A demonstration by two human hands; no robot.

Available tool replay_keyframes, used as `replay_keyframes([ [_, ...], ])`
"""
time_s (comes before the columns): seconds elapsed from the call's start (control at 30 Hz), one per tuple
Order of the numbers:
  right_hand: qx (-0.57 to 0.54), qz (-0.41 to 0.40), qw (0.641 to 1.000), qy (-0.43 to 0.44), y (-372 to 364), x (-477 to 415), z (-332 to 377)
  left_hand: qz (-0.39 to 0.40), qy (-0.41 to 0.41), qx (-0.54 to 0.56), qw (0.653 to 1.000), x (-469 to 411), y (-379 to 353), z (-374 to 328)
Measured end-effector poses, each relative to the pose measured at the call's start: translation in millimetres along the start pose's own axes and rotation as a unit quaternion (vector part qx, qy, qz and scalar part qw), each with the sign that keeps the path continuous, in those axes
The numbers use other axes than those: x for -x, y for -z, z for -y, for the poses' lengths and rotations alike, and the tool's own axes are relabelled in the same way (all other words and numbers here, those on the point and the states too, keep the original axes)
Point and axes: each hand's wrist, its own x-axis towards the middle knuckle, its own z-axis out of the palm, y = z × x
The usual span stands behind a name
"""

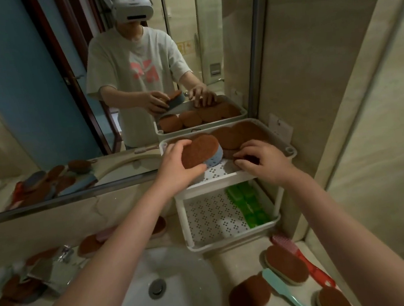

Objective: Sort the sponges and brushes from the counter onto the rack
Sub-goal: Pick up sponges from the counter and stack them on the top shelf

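A white two-tier rack [233, 242] stands right of the sink. My left hand [177, 165] grips a blue sponge with a brown scouring face [199, 151], tilted over the left of the top tier. My right hand [263, 161] presses fingers down on a brown sponge [248, 159] lying at the top tier's front right. Several more brown sponges [234, 134] lie along the back of that tier. Green sponges [248, 204] fill the right side of the lower tier.
On the counter at the right lie brown sponges [285, 265], a red brush [306, 261] and a teal brush [284, 292]. More sponges and foil packets [48, 271] lie on the left. The white sink basin [167, 295] is in front of me; a mirror is behind.
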Motion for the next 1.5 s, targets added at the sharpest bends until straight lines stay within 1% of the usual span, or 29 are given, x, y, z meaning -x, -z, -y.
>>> replay_keyframes([
  [0.07,0.04,-0.091,0.995,0.016,-7.2,8.2,-5.7,0.027,-0.014,-0.036,0.999,0.2,-1.2,-2.9],
  [0.13,0.061,-0.175,0.982,0.03,-15.7,16.3,-8.4,0.052,-0.029,-0.069,0.996,0.3,-4.1,-5.4],
  [0.23,0.077,-0.24,0.968,0.01,-25.8,20.6,-7.2,0.097,-0.029,-0.087,0.991,-0.3,-9.3,-7.5],
  [0.33,0.077,-0.259,0.963,-0.023,-29.1,19.5,-3.0,0.13,-0.026,-0.111,0.985,-2.7,-13.8,-7.9],
  [0.43,0.075,-0.27,0.959,-0.034,-32.2,19.2,-1.3,0.143,-0.049,-0.14,0.979,-3.9,-21.1,-9.0],
  [0.53,0.076,-0.276,0.957,-0.046,-34.8,19.4,0.1,0.13,-0.063,-0.157,0.977,-3.6,-28.7,-11.0],
  [0.67,0.087,-0.271,0.957,-0.056,-37.7,20.5,1.1,0.082,-0.06,-0.168,0.98,-3.5,-33.9,-14.9],
  [0.77,0.08,-0.267,0.959,-0.049,-38.4,23.0,3.7,0.078,-0.047,-0.175,0.98,-3.6,-35.6,-18.9],
  [0.83,0.071,-0.282,0.956,-0.033,-38.8,26.5,7.5,0.078,-0.054,-0.193,0.977,-2.2,-36.7,-19.3],
  [0.9,0.059,-0.311,0.948,-0.009,-40.8,30.8,12.3,0.036,-0.086,-0.199,0.976,3.5,-38.1,-18.4],
  [0.93,0.049,-0.327,0.944,0.004,-42.4,33.0,15.2,-0.008,-0.106,-0.185,0.977,8.9,-38.4,-18.1],
  [1.03,0.01,-0.37,0.928,0.042,-49.3,40.1,29.9,-0.163,-0.159,-0.113,0.967,31.0,-39.1,-17.5],
  [1.1,-0.036,-0.382,0.921,0.071,-55.9,48.5,41.8,-0.21,-0.184,-0.055,0.959,49.6,-40.2,-14.9],
  [1.17,-0.073,-0.377,0.919,0.092,-64.4,60.0,51.0,-0.207,-0.194,-0.002,0.959,68.0,-41.7,-8.5],
  [1.27,-0.083,-0.326,0.938,0.082,-88.9,84.8,55.7,-0.175,-0.159,0.033,0.971,96.4,-49.0,14.8],
  [1.37,-0.083,-0.232,0.969,0.032,-117.7,114.9,49.0,-0.139,-0.089,0.051,0.985,122.6,-63.8,44.1],
  [1.43,-0.086,-0.149,0.985,-0.012,-133.1,138.0,39.8,-0.093,-0.034,0.05,0.994,137.5,-78.5,64.9],
  [1.5,-0.091,-0.063,0.992,-0.062,-142.7,161.3,28.7,-0.037,0.023,0.043,0.998,150.7,-94.5,82.6],
])
